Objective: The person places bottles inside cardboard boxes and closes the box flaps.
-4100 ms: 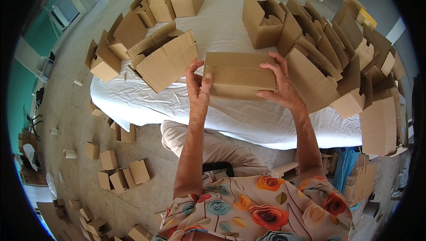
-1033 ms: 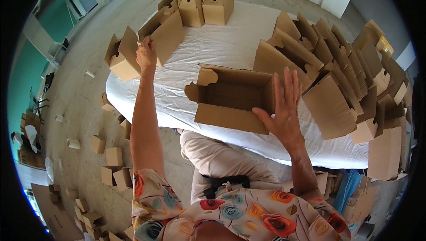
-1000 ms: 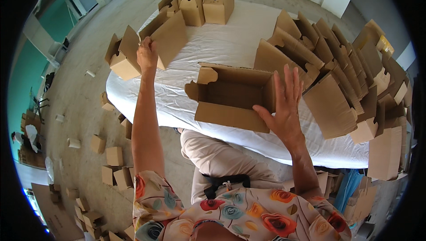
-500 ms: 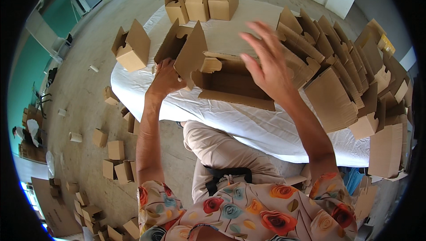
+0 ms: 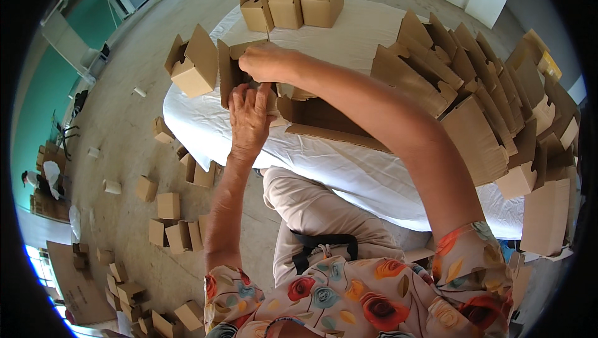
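A brown cardboard box stands open-topped on the white-covered table, its side flaps raised. My left hand grips its near side, fingers curled over the edge. Across from the right reaches my right arm, and my right hand is closed at the box's top opening, fingers bent down inside. Their tips are hidden, so the flap they pinch cannot be made out clearly. Just right of both hands lies another open cardboard carton, partly covered by my right forearm.
A folded-up box stands at the table's left edge, and three more boxes at the far edge. Overlapping opened cartons fill the right side. White cloth drapes the table. Several small boxes lie on the floor, left.
My right hand has swung left from above the open carton to the box's top. My left hand has shifted slightly on the box's near side.
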Tool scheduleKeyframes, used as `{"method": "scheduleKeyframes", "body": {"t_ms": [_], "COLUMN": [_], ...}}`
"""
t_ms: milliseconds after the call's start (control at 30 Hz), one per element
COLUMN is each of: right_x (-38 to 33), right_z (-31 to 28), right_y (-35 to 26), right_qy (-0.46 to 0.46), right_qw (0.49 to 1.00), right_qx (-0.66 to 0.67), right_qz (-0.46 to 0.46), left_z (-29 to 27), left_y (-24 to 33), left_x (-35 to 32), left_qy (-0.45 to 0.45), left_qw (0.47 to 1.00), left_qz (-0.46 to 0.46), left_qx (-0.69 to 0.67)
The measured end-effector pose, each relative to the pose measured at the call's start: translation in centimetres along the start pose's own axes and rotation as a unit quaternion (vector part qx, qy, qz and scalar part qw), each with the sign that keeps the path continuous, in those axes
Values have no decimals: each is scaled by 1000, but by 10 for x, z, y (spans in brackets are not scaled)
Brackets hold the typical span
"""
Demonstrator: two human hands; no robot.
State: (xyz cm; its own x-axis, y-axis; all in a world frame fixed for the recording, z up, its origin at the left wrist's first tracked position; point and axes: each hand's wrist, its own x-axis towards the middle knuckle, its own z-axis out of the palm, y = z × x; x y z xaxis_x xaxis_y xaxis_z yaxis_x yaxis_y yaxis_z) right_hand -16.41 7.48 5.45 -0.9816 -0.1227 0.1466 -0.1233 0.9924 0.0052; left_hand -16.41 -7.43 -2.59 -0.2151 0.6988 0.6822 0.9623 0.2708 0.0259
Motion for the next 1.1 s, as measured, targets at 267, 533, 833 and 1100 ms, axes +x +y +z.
{"method": "scheduleKeyframes", "body": {"t_ms": [267,533,833,1100], "right_x": [54,76,106,53], "right_z": [79,123,207,96], "right_y": [9,28,122,11], "right_qy": [-154,-173,-210,-175], "right_qw": [964,941,881,752], "right_qx": [109,177,346,600], "right_qz": [186,230,246,209], "left_z": [4,8,19,2], "left_y": [30,31,37,10], "left_x": [-2,2,9,-14], "left_qy": [98,138,121,143], "left_qw": [994,986,988,989], "left_qz": [53,83,65,22], "left_qx": [5,-34,-63,-38]}}
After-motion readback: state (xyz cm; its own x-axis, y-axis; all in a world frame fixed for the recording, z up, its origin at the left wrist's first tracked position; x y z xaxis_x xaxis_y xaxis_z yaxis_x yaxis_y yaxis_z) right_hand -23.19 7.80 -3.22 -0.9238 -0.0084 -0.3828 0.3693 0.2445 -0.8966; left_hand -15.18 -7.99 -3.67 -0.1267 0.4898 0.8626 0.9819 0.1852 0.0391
